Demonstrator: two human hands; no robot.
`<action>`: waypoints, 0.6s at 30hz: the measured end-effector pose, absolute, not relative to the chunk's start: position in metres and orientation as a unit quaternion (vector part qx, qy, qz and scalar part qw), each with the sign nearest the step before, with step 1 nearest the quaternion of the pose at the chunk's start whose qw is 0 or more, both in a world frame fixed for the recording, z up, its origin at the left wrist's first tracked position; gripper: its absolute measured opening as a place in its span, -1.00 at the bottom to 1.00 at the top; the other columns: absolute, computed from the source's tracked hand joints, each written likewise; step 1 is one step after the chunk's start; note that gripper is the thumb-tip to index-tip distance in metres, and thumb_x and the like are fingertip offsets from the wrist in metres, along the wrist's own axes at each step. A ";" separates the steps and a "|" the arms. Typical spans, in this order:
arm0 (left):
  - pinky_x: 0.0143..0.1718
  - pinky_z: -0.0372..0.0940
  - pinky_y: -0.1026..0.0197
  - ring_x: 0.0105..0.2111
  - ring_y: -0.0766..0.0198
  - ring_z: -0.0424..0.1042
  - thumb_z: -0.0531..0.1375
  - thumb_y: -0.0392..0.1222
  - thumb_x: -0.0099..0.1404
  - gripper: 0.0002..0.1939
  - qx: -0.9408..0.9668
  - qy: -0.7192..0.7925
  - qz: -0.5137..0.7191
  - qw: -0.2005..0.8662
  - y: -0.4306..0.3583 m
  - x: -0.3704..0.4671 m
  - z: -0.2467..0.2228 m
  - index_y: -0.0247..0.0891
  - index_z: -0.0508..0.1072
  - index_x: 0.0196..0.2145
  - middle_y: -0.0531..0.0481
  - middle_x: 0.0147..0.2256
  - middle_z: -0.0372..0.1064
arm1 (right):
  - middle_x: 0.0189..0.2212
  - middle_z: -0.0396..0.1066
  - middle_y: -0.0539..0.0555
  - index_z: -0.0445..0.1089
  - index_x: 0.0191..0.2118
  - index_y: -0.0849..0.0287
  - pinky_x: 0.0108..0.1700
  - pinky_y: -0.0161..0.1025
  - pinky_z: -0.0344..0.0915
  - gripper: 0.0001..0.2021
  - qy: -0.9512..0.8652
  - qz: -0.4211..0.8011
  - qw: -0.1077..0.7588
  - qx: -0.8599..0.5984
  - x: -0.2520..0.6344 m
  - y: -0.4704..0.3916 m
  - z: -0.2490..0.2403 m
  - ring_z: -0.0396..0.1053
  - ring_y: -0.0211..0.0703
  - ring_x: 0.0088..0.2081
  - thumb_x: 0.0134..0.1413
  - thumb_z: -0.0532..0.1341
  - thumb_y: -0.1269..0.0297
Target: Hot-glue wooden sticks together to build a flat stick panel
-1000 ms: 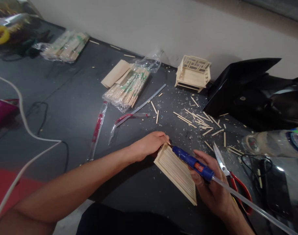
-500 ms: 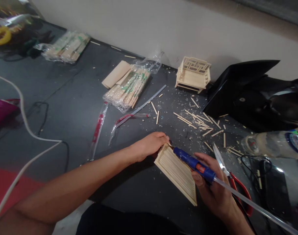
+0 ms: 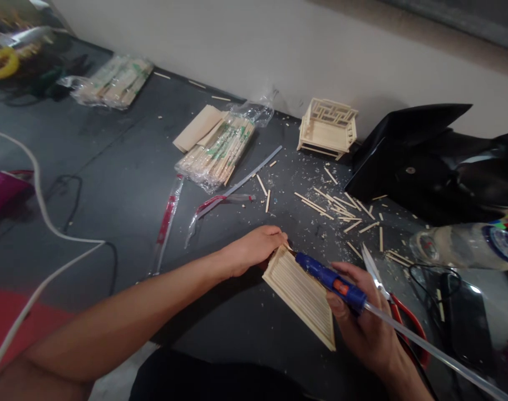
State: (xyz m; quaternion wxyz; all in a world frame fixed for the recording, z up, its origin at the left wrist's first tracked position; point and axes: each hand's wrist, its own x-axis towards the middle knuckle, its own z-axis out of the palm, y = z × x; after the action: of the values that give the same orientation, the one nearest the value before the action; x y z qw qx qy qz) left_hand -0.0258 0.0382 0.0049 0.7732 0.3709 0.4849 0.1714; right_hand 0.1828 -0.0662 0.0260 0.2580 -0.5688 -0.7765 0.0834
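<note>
My left hand (image 3: 260,246) pinches the upper corner of a ribbed wooden stick panel (image 3: 301,295), which slants down toward the lower right. In my right hand (image 3: 370,328) is a blue glue gun (image 3: 331,281) with an orange part in its side and a long clear glue stick (image 3: 429,345) running out of its back. The gun's nozzle meets the panel's upper corner, close to my left fingertips. Whether any glue is coming out is too small to see. Red-handled scissors (image 3: 408,320) lie partly behind my right hand.
A small wooden stick bench (image 3: 328,129) stands by the wall. Cut sticks (image 3: 337,203) and crumbs are scattered in front of it. Bagged sticks (image 3: 220,145), a black bag-like object (image 3: 408,150), a clear bottle (image 3: 462,245), a phone (image 3: 466,317) and a white cable (image 3: 45,206) lie around.
Almost nothing differs. The view has shifted very slightly; both hands, the panel and the glue gun keep the same positions.
</note>
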 end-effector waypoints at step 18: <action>-0.47 0.11 0.27 -0.55 0.35 0.20 0.10 -0.14 0.30 -0.77 0.374 0.500 0.156 0.765 0.038 -0.024 0.009 -0.24 0.34 -0.50 0.11 -0.54 0.23 | -0.24 0.44 0.14 0.22 0.06 0.13 -0.29 -0.14 0.42 -0.71 -0.789 0.054 0.248 -0.559 0.184 -0.065 0.028 0.47 -0.05 -0.28 0.31 0.07 0.14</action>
State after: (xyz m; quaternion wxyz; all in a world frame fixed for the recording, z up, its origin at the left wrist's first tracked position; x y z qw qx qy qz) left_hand -0.0242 0.0384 0.0090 0.7655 0.3739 0.5000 0.1556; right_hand 0.1842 -0.0652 0.0280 0.2482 -0.5592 -0.7892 0.0535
